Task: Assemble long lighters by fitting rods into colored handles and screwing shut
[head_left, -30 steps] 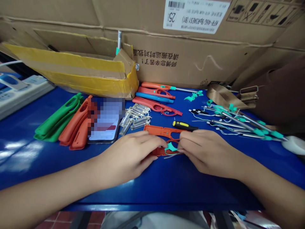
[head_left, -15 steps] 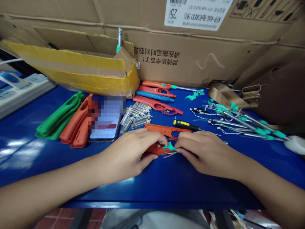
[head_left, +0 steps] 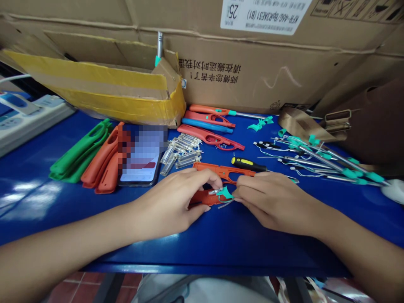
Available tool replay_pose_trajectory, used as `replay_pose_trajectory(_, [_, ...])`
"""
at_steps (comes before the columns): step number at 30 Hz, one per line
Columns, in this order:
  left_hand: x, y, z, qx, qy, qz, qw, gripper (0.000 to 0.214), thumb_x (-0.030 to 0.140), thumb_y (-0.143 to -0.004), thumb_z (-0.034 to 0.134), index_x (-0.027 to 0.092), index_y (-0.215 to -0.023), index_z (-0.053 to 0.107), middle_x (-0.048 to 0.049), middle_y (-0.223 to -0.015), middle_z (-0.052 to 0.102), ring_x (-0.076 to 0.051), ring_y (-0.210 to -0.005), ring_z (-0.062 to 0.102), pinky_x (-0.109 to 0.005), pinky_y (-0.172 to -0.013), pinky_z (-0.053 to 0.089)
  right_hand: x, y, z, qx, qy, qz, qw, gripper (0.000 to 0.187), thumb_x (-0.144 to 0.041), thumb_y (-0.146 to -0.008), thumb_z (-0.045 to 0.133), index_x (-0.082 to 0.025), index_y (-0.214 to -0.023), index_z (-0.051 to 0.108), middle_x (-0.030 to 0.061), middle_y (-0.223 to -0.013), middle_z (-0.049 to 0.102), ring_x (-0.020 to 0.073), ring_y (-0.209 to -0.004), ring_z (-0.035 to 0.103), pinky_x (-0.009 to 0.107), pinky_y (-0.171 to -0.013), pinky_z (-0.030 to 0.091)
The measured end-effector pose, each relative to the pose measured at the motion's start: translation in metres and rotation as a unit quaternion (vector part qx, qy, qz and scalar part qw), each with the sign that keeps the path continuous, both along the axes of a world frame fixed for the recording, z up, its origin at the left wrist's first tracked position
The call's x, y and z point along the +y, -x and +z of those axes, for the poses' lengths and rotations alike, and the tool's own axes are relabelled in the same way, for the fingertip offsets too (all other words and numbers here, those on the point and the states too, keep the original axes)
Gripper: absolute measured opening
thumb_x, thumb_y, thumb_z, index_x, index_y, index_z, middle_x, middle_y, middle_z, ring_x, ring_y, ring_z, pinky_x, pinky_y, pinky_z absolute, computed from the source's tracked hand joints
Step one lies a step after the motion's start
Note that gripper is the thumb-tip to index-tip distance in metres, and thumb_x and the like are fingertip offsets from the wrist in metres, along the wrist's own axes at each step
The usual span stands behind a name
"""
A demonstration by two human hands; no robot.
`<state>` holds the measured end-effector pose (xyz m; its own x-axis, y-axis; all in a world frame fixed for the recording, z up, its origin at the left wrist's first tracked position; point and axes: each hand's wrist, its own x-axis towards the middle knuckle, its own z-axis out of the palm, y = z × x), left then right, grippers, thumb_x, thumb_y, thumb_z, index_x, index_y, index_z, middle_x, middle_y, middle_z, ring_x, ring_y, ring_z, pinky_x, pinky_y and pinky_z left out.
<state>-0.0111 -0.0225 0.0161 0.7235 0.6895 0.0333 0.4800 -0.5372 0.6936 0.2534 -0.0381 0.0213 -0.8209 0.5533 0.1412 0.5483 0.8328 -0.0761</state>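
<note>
My left hand [head_left: 176,200] curls around the rear of an orange lighter shell half [head_left: 205,198], thumb below and fingers above. A green trigger [head_left: 225,192] and a small metallic part [head_left: 215,192] sit at the shell's middle, with thin wires beside them. Pinched together, the fingers of my right hand [head_left: 271,198] close over the shell's front end and hide it. Just beyond lies another orange shell half [head_left: 214,171]. A black-and-yellow screwdriver [head_left: 248,163] rests behind my right hand.
Clear fuel tanks [head_left: 186,149] lie in a pile beside a phone [head_left: 142,160]. Green shells [head_left: 78,151] and orange shells [head_left: 102,168] are at left. Metal lighter tubes with wires [head_left: 322,158] spread at right. A taped cardboard box [head_left: 126,103] stands behind.
The small metallic part by the trigger now shows more clearly beside my left fingertips. Both hands stay nearly in place; the camera view has shifted slightly.
</note>
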Motion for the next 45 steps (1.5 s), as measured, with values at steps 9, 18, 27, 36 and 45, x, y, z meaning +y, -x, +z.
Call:
replay_pose_trajectory(9, [-0.001, -0.001, 0.000, 0.002, -0.015, -0.003, 1.000, 0.040, 0.005, -0.083, 0.069, 0.025, -0.116, 0.057, 0.0016, -0.120, 0.068, -0.018, -0.109, 0.064, -0.031, -0.094, 0.051, -0.001, 0.000, 0.001, -0.017, 0.036, -0.008, 0.999, 0.028, -0.007, -0.097, 0.044, -0.018, -0.094, 0.069, 0.0011, -0.083, 0.065, 0.0172, -0.066, 0.053, 0.035, -0.060, 0.027])
replay_pose_trajectory(18, [-0.002, 0.001, -0.003, 0.015, -0.117, -0.040, 0.992, 0.037, 0.011, -0.095, 0.062, 0.024, -0.128, 0.053, -0.0009, -0.119, 0.069, -0.020, -0.108, 0.064, -0.032, -0.092, 0.053, -0.003, 0.000, 0.004, -0.027, -0.006, -0.004, 1.000, 0.026, -0.007, -0.095, 0.049, -0.017, -0.099, 0.072, 0.0020, -0.088, 0.068, 0.0182, -0.067, 0.055, 0.035, -0.062, 0.031])
replay_pose_trajectory(27, [-0.003, 0.002, -0.005, 0.067, -0.223, -0.092, 0.968, 0.029, 0.014, -0.103, 0.047, 0.017, -0.131, 0.054, -0.0087, -0.111, 0.073, -0.024, -0.102, 0.066, -0.035, -0.085, 0.056, -0.006, 0.005, 0.005, -0.056, -0.064, 0.008, 0.996, 0.032, -0.003, -0.097, 0.042, -0.016, -0.096, 0.072, 0.0022, -0.081, 0.065, 0.0191, -0.066, 0.055, 0.036, -0.064, 0.034])
replay_pose_trajectory(36, [-0.006, 0.003, -0.004, 0.120, -0.285, -0.116, 0.944, 0.039, 0.009, -0.098, 0.050, 0.016, -0.136, 0.053, -0.0098, -0.107, 0.074, -0.025, -0.103, 0.066, -0.034, -0.084, 0.059, -0.006, 0.000, 0.007, -0.010, -0.023, -0.042, 0.999, 0.023, -0.018, -0.100, 0.052, -0.018, -0.103, 0.075, 0.0024, -0.088, 0.070, 0.0192, -0.066, 0.059, 0.037, -0.061, 0.035])
replay_pose_trajectory(45, [-0.005, 0.003, -0.003, 0.103, -0.303, -0.130, 0.939, 0.038, 0.003, -0.094, 0.052, 0.013, -0.131, 0.056, -0.0144, -0.130, 0.069, -0.029, -0.123, 0.061, -0.040, -0.095, 0.059, -0.006, -0.007, 0.012, 0.002, -0.028, -0.063, 0.998, 0.021, -0.023, -0.101, 0.053, -0.020, -0.105, 0.074, 0.0030, -0.091, 0.070, 0.0172, -0.076, 0.063, 0.033, -0.070, 0.041])
